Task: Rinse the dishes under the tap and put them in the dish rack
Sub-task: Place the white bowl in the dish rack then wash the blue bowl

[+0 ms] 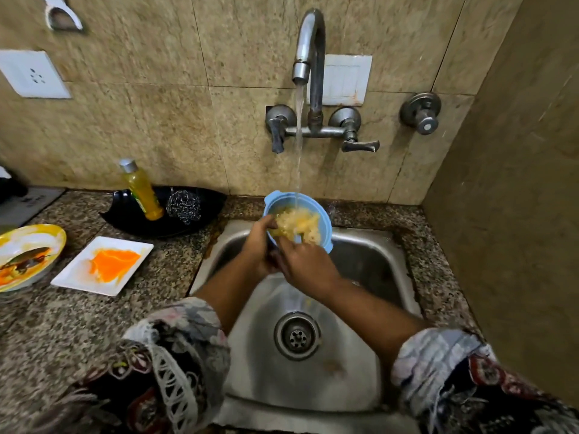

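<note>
A light blue bowl (326,225) is held over the steel sink (369,264), tilted toward me, under the running tap (308,45). Water pours into it and swirls yellow with foam. My left hand (258,242) grips the bowl's left rim, thumb inside. My right hand (305,266) is at the bowl's near edge, fingers reaching into it. On the counter to the left lie a white square plate (75,277) smeared orange and a yellow-rimmed plate (56,233) with food remains. No dish rack is in view.
A black oval tray (206,211) behind the plates holds a yellow soap bottle (142,191) and a steel scrubber (184,205). Tap handles (360,145) jut from the tiled wall. A side wall closes off the right. The sink drain (297,336) lies below my arms.
</note>
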